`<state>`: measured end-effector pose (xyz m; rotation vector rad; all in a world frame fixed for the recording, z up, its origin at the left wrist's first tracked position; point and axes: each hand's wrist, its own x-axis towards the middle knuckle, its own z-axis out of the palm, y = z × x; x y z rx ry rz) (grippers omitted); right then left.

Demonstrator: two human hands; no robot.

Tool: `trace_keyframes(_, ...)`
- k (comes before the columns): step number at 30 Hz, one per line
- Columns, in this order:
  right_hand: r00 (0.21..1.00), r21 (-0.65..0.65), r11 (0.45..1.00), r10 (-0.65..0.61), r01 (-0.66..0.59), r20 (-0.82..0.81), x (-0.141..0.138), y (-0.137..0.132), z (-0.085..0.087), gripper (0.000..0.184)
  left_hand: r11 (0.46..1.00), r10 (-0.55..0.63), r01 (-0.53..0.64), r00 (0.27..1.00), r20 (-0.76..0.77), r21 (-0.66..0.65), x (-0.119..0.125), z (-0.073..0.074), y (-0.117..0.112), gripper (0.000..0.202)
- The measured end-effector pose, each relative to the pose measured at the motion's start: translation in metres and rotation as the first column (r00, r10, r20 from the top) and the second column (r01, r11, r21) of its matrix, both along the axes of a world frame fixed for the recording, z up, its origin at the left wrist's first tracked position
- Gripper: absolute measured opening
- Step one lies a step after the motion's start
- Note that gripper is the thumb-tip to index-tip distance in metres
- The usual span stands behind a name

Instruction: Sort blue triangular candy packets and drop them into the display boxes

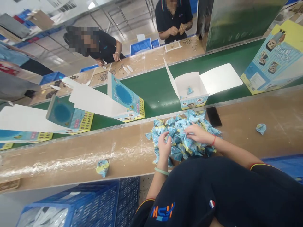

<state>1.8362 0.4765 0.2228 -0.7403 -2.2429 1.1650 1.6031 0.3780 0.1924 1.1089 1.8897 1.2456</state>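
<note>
The left hand (164,144) is partly open, thumb and fingers curved apart, against the pile of blue packets (176,153). The right hand (197,133) has bent fingers on packets; its grip I cannot tell. Packets lie beneath and between both hands' fingers.

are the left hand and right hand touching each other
Apart. The head view shows packets in the gap between the left hand and right hand.
</note>
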Motion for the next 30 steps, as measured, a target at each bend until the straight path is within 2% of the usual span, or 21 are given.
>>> trace_keyframes(2, 0.998, -0.104, 0.993, -0.053, 0.049, -0.040, 0.020, 0.004, 0.013, 0.022, 0.999, -0.030, 0.031, 0.999, -0.025, 0.030, 0.004, 0.005, 0.013, 0.022)
trace_keyframes(4, 0.983, -0.247, 0.960, -0.161, 0.135, -0.085, 0.040, 0.009, 0.028, 0.031, 0.987, -0.132, 0.133, 0.991, -0.022, 0.090, 0.014, 0.014, 0.040, 0.023)
trace_keyframes(8, 0.897, -0.450, 0.850, -0.394, 0.274, -0.199, 0.070, 0.020, 0.048, 0.039, 0.882, -0.445, 0.443, 0.895, -0.024, 0.164, 0.046, 0.033, 0.133, 0.050)
trace_keyframes(10, 0.830, -0.483, 0.815, -0.487, 0.320, -0.271, 0.075, 0.026, 0.053, 0.038, 0.854, -0.502, 0.504, 0.863, -0.056, 0.128, 0.061, 0.035, 0.175, 0.062)
trace_keyframes(12, 0.742, -0.472, 0.789, -0.576, 0.394, -0.343, 0.077, 0.030, 0.057, 0.036, 0.842, -0.527, 0.536, 0.841, -0.124, 0.056, 0.069, 0.032, 0.198, 0.061)
trace_keyframes(14, 0.619, -0.443, 0.741, -0.668, 0.505, -0.413, 0.076, 0.032, 0.062, 0.034, 0.835, -0.540, 0.550, 0.823, -0.175, 0.008, 0.071, 0.024, 0.199, 0.056)
trace_keyframes(17, 0.423, -0.358, 0.627, -0.753, 0.692, -0.503, 0.072, 0.031, 0.070, 0.028, 0.847, -0.524, 0.531, 0.842, -0.131, 0.025, 0.065, 0.012, 0.174, 0.049)
trace_keyframes(19, 0.348, -0.256, 0.553, -0.755, 0.793, -0.556, 0.066, 0.033, 0.075, 0.021, 0.862, -0.502, 0.505, 0.862, -0.064, 0.038, 0.063, 0.009, 0.155, 0.047)
trace_keyframes(20, 0.341, -0.201, 0.533, -0.743, 0.822, -0.577, 0.061, 0.037, 0.077, 0.019, 0.868, -0.494, 0.495, 0.869, -0.035, 0.037, 0.062, 0.008, 0.147, 0.046)
trace_keyframes(21, 0.352, -0.152, 0.531, -0.722, 0.834, -0.595, 0.055, 0.043, 0.078, 0.018, 0.873, -0.486, 0.486, 0.874, -0.014, 0.036, 0.063, 0.008, 0.141, 0.046)
trace_keyframes(22, 0.397, -0.101, 0.559, -0.693, 0.823, -0.602, 0.049, 0.050, 0.078, 0.017, 0.877, -0.479, 0.479, 0.878, -0.001, 0.036, 0.063, 0.009, 0.137, 0.047)
trace_keyframes(25, 0.621, 0.038, 0.706, -0.595, 0.707, -0.510, 0.028, 0.076, 0.076, 0.018, 0.879, -0.474, 0.474, 0.880, -0.020, 0.041, 0.064, 0.009, 0.131, 0.048)
trace_keyframes(26, 0.669, 0.073, 0.726, -0.584, 0.684, -0.460, 0.022, 0.083, 0.074, 0.020, 0.877, -0.477, 0.478, 0.878, -0.040, 0.038, 0.063, 0.009, 0.130, 0.049)
trace_keyframes(28, 0.679, 0.126, 0.695, -0.622, 0.708, -0.390, 0.014, 0.086, 0.065, 0.022, 0.872, -0.485, 0.488, 0.871, -0.078, 0.024, 0.060, 0.008, 0.128, 0.050)
trace_keyframes(30, 0.663, 0.139, 0.663, -0.663, 0.736, -0.347, 0.013, 0.077, 0.048, 0.019, 0.872, -0.485, 0.488, 0.869, -0.101, 0.017, 0.055, 0.006, 0.128, 0.052)
